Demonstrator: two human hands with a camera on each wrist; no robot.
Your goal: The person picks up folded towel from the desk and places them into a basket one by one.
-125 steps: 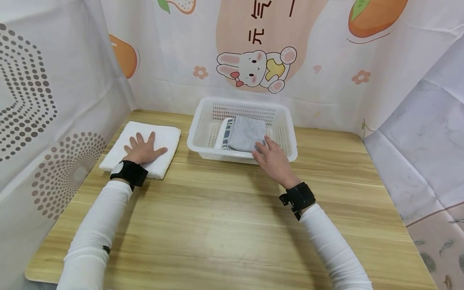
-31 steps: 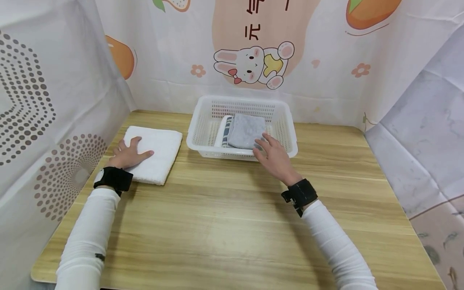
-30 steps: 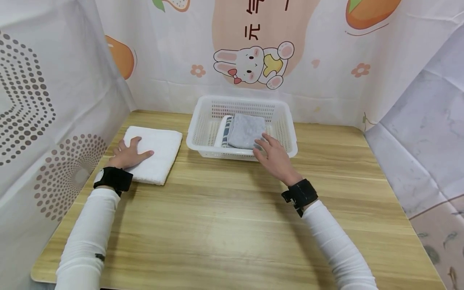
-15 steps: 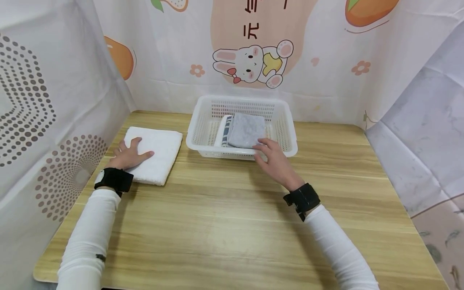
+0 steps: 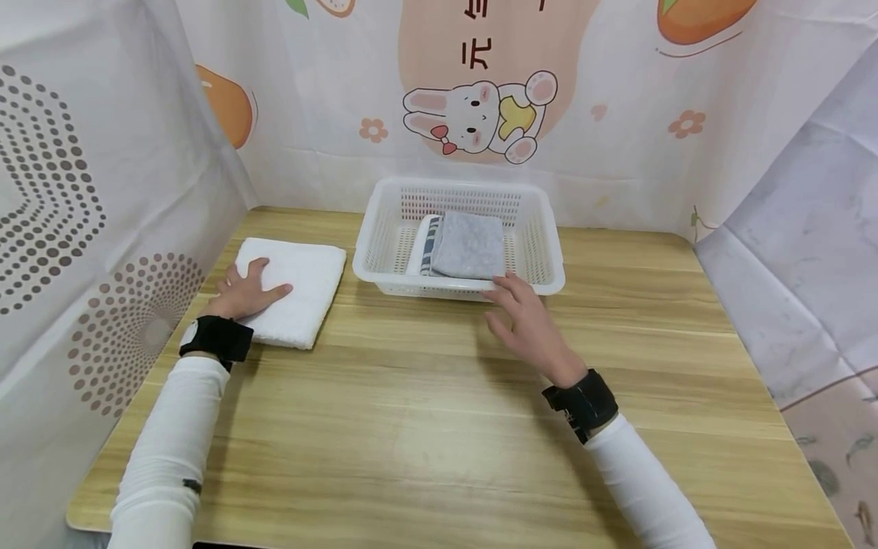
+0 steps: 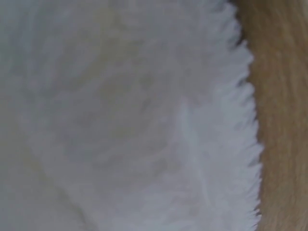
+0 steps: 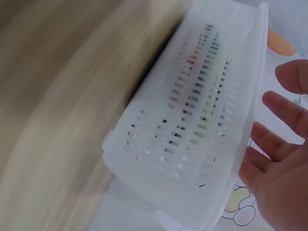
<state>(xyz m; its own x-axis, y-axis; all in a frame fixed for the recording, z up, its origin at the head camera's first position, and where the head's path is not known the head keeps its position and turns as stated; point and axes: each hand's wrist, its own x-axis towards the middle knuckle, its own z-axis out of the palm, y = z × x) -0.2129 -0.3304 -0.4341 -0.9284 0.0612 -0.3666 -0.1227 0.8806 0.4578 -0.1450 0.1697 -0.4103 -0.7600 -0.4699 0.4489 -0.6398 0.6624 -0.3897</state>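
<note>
A folded white towel (image 5: 302, 286) lies flat at the table's left, and the left hand (image 5: 243, 296) rests on its left part with fingers spread. The towel (image 6: 120, 120) fills most of the left wrist view. A white perforated basket (image 5: 373, 268) stands at the back middle, holding a folded grey cloth (image 5: 469, 245) and a striped cloth (image 5: 428, 245). At the basket's front right rim is the right hand (image 5: 528, 324), fingers loosely bent and gripping nothing. In the right wrist view the hand (image 7: 284, 168) is beside the basket (image 7: 183, 120); whether the fingertips touch the rim is unclear.
The wooden table (image 5: 411, 427) spreads in front of both arms. A printed curtain (image 5: 315, 91) hangs right behind the basket, and a dotted one (image 5: 137, 152) borders the left side. Marble-patterned material (image 5: 802, 229) is at the right. A dark edge shows at the bottom left.
The right hand has drawn back a little from the grey cloth, down and to the right, to the basket's front rim. The left hand earlier lay nearer the towel's middle and has shifted left.
</note>
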